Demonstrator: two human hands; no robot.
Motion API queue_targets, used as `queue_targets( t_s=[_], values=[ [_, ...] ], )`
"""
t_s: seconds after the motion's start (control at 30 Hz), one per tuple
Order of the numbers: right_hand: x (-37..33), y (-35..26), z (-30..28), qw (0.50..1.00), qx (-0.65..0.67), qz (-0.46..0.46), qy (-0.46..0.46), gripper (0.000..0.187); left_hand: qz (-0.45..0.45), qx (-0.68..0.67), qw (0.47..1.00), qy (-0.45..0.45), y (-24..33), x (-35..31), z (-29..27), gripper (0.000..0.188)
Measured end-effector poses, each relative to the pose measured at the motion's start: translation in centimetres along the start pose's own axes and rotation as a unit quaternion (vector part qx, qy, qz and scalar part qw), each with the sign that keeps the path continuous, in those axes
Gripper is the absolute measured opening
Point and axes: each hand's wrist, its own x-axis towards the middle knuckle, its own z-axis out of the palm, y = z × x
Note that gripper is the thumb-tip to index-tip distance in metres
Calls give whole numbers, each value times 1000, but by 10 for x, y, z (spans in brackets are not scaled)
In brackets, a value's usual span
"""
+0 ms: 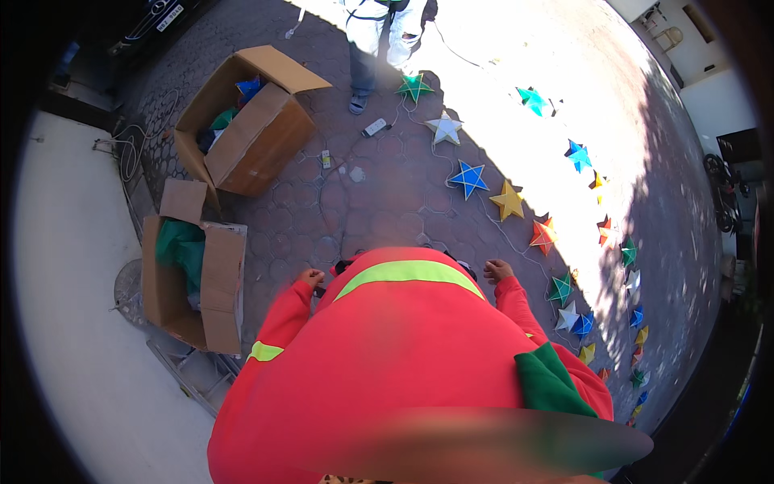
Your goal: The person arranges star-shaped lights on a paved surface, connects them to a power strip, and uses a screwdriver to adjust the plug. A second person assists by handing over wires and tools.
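Head view: my left hand [312, 278] and right hand [497, 271] were either side of my red top [403, 347], fingers half curled, couldn't tell if either grasped anything; orange-red star lantern [543, 235] lay on paving [387, 218] ahead-right of right hand, beside yellow star lantern [508, 200]; open cardboard box [222, 282] sat left of left hand
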Motion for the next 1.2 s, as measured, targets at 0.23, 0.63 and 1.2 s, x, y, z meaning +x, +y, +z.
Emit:
queue_targets(
  t_s=[0.23, 0.63, 1.2],
  values=[
    [-9, -4, 6, 1000, 7, -23, 5, 33, 7, -24, 1000, -12, -6, -40, 14, 33],
    [4, -1, 1, 1000, -4, -8, -13, 35, -76, 11, 996, 39, 22, -25, 28, 28],
    [8, 0, -21, 999, -40, 18, -16, 33, -81, -13, 995, 51, 4, -58, 58, 31]
  ],
)
